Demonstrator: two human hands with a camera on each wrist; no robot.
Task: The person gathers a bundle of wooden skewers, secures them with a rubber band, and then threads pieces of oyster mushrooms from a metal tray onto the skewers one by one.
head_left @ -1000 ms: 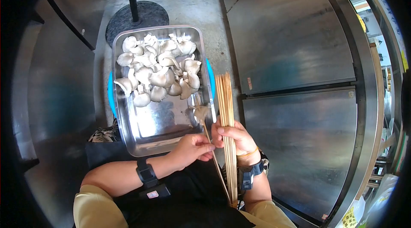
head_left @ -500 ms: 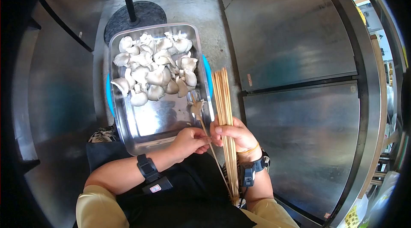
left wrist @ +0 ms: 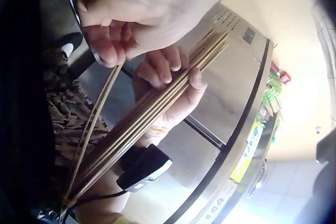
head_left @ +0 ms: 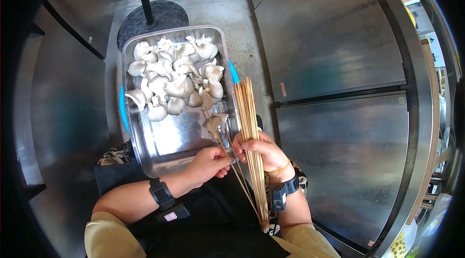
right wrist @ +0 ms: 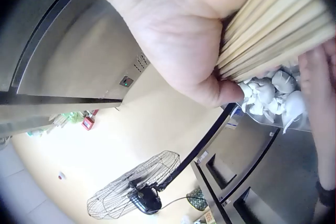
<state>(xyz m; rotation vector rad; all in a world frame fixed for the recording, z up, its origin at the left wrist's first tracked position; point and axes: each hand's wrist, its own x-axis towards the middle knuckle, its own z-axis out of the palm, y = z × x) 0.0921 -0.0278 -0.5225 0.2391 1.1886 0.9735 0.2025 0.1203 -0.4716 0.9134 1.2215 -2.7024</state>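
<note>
My left hand point(head_left: 208, 165) pinches a thin wooden skewer point(head_left: 240, 176) between thumb and fingers, over the near right corner of the metal tray point(head_left: 164, 162). A grey-white oyster mushroom point(head_left: 212, 124) shows at that skewer's far end, low over the tray. Close beside it a second loose skewer slants the same way. My right hand point(head_left: 264, 151) grips a thick bundle of skewers point(head_left: 248, 112), thumb across the front. The bundle's lower end is gathered in a band near the black apron. In the left wrist view, two skewers point(left wrist: 94, 113) run from my left fingertips towards that end.
Many oyster mushrooms point(head_left: 167, 76) lie heaped in the tray's far half. A blue rim point(head_left: 234, 72) shows beneath the tray. Steel cabinet doors point(head_left: 339, 151) stand close on the right. Beyond the tray is a round stand base point(head_left: 169, 15) with a black pole.
My left hand and the mushroom on the skewer have shifted a little left. The bundle's top has tilted left with my right hand. A second loose skewer now shows apart from the bundle.
</note>
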